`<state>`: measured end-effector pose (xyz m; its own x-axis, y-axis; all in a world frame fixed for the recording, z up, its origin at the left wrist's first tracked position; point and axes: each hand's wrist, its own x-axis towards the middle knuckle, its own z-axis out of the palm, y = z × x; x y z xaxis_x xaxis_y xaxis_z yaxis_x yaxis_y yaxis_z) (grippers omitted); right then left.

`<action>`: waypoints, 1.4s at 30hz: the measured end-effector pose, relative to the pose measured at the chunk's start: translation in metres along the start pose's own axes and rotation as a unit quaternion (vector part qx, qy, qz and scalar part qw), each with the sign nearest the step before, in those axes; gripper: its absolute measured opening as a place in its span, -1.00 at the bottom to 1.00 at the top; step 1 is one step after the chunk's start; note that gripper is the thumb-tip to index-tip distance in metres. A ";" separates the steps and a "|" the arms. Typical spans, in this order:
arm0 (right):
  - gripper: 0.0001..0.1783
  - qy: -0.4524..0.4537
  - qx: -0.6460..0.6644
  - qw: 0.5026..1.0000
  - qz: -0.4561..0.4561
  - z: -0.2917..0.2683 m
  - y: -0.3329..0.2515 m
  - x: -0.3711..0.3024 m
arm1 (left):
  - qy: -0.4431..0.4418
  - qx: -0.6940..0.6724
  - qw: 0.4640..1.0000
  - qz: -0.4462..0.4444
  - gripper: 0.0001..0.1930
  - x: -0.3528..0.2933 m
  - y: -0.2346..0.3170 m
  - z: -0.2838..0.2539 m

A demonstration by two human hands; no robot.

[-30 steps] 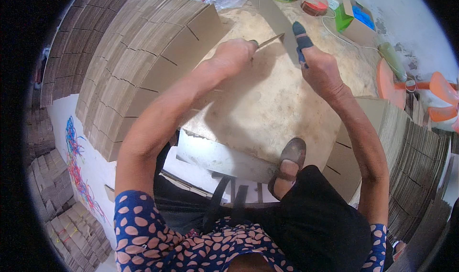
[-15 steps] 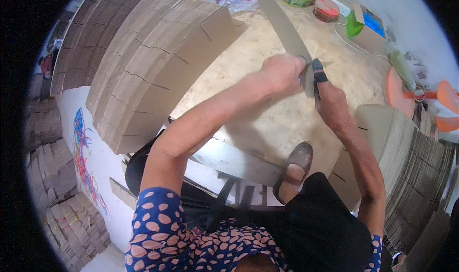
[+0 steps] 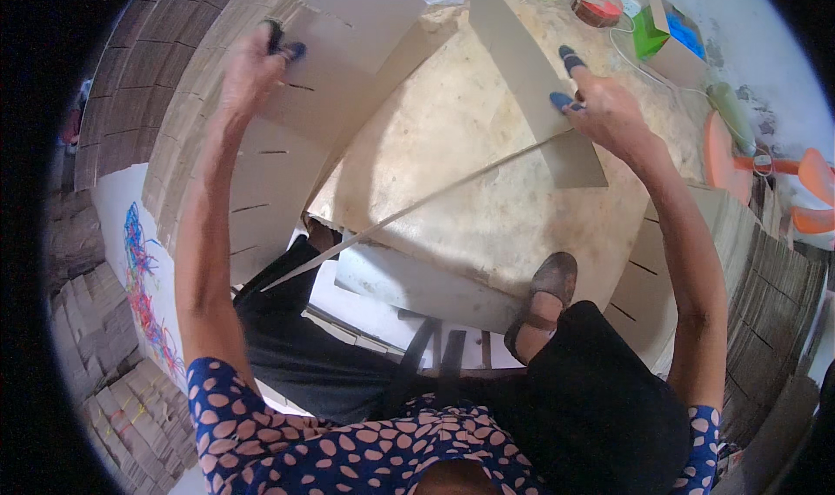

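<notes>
My left hand, slightly blurred, is at the tall stack of cardboard strips on the left. Dark covers sit on its thumb and forefinger, which are apart beside a blurred, slotted cardboard sheet at the stack's face. On the right, my right hand has its covered thumb and forefinger spread, the thumb at the edge of a standing cardboard strip. A second strip, seen edge-on as a thin cardboard strip, runs from near my left thigh to the standing one, meeting it under my right hand. Its far end is partly hidden.
Another stack of slotted cardboard stands at my right. Behind the pale work board are a red-lidded round tub, a green box with blue contents and a cable. Coloured ties lie at left.
My left hand has left the strip at the right and swung left to the stack. A cardboard sheet there has shifted upward. The thin edge-on strip now shows across the board.
</notes>
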<state>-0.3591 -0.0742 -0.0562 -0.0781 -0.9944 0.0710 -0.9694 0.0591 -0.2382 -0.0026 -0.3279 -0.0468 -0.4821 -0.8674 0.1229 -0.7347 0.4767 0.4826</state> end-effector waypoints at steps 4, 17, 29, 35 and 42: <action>-0.74 0.003 0.034 0.999 -0.026 0.020 0.011 -0.003 | -0.156 -0.054 0.973 0.164 -0.79 -0.026 0.046 0.032; -0.81 0.047 0.044 0.998 -0.026 -0.036 -0.018 -0.056 | -0.199 0.077 0.944 0.250 -0.88 -0.076 0.147 0.117; -0.76 0.050 0.071 0.996 -0.022 -0.048 -0.024 -0.108 | -0.177 0.022 0.958 0.223 -0.83 -0.061 0.228 0.152; -0.60 -0.064 0.045 0.994 0.074 -0.003 0.008 -0.105 | -0.232 -0.025 0.945 0.231 -0.74 -0.079 0.248 0.138; -0.62 -0.057 0.094 0.992 0.068 0.002 -0.011 -0.097 | 0.104 0.276 0.926 0.234 -0.58 -0.047 0.050 0.071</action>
<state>-0.3404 0.0210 -0.0623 -0.1686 -0.9822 -0.0825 -0.8901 0.1876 -0.4153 -0.0502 -0.2530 -0.0903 -0.7497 -0.5281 0.3988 -0.6279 0.7580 -0.1766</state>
